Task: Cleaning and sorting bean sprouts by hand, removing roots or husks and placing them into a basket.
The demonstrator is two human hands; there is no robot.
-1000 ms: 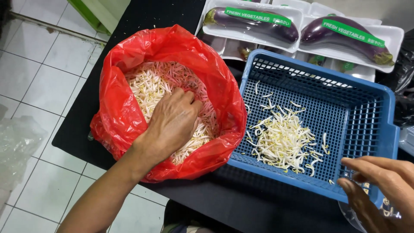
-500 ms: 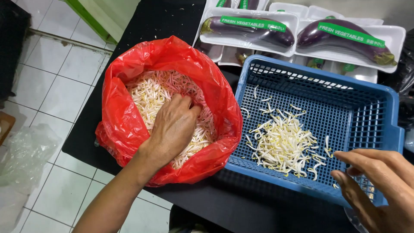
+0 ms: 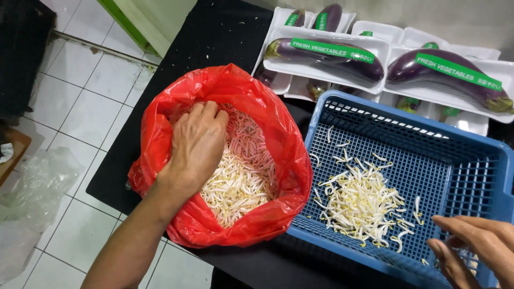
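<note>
A red plastic bag (image 3: 278, 144) full of white bean sprouts (image 3: 243, 171) lies open on a black table. My left hand (image 3: 195, 144) reaches into the bag, palm down, fingers sunk among the sprouts; whether it grips any is hidden. To the right stands a blue perforated basket (image 3: 466, 171) with a loose pile of bean sprouts (image 3: 361, 206) on its floor. My right hand (image 3: 474, 249) hovers over the basket's near right corner, fingers apart and empty.
White foam trays with wrapped purple eggplants (image 3: 326, 56) (image 3: 444, 69) sit behind the basket. The black table edge (image 3: 123, 160) drops to a white tiled floor at the left, where clear crumpled plastic (image 3: 32, 187) lies.
My left hand has shifted deeper and farther up into the bag. My right hand stays over the basket's near right corner. The camera has moved slightly.
</note>
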